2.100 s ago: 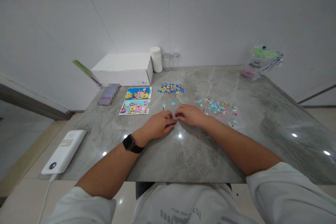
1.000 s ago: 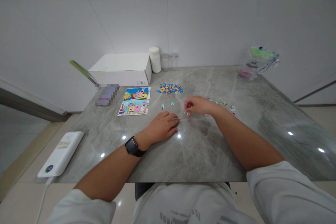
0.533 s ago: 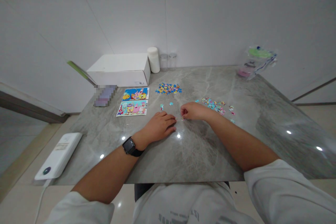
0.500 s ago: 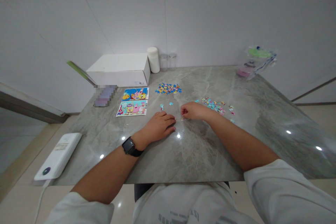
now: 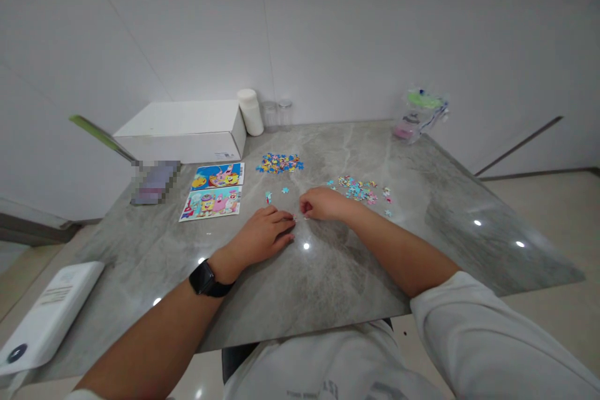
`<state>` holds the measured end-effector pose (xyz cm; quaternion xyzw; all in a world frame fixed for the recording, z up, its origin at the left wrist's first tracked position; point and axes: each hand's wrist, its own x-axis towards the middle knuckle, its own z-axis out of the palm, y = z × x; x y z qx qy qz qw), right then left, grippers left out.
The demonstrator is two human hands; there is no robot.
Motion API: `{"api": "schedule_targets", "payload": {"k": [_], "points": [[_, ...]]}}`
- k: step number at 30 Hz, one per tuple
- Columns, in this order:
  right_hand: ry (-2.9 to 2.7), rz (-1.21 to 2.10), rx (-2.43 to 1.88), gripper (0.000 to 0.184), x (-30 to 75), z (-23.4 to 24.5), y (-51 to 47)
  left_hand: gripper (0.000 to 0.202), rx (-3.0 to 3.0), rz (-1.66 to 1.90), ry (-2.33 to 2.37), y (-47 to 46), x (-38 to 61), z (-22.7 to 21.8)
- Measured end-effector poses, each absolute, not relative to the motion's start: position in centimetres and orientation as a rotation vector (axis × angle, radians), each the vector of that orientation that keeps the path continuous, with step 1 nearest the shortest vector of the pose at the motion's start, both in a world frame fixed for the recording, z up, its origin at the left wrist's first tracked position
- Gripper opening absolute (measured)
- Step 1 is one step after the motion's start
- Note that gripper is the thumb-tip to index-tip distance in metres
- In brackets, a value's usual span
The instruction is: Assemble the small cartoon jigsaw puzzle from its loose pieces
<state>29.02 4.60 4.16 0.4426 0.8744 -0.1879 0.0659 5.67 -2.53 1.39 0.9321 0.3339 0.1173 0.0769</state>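
My left hand [image 5: 269,231] lies low on the grey table with its fingers stretched out and slightly apart. Its fingertips reach a small jigsaw piece [image 5: 295,217]. Just across from it, my right hand [image 5: 323,203] rests with thumb and fingers pinched together; whatever is between them is too small and hidden to make out. Beyond the hands lie a loose light-blue piece [image 5: 285,190] and a few joined or overlapping pieces [image 5: 269,197]. A pastel pile of jigsaw pieces [image 5: 359,189] spreads behind my right wrist, and a blue and yellow pile [image 5: 280,163] sits farther back.
Two cartoon picture cards [image 5: 210,202] lie to the left, near a blurred-out flat item [image 5: 155,182]. A white box [image 5: 182,131], a white bottle [image 5: 250,112] and two clear jars [image 5: 284,114] stand by the wall. A bagged container [image 5: 419,115] is back right; a white power bank [image 5: 51,312] lies front left.
The camera view has turned to the right, so everything sits farther left in the picture. Both hands keep nearly the same place on the table and the same pose.
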Motion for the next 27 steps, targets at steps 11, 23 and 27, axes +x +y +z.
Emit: {"api": "schedule_targets", "payload": {"k": [11, 23, 27], "points": [[2.7, -0.537, 1.649, 0.023, 33.0, 7.8, 6.9, 0.029, 2.795, 0.382, 0.987, -2.2, 5.3, 0.7], [2.337, -0.194, 2.151, 0.021, 46.3, 6.7, 10.3, 0.022, 2.804, 0.444, 1.057, -2.0, 4.9, 0.8], [2.218, -0.233, 2.115, 0.023, 46.7, 3.0, 10.2, 0.023, 2.796, 0.536, 1.109, -2.0, 4.7, 0.7]]}}
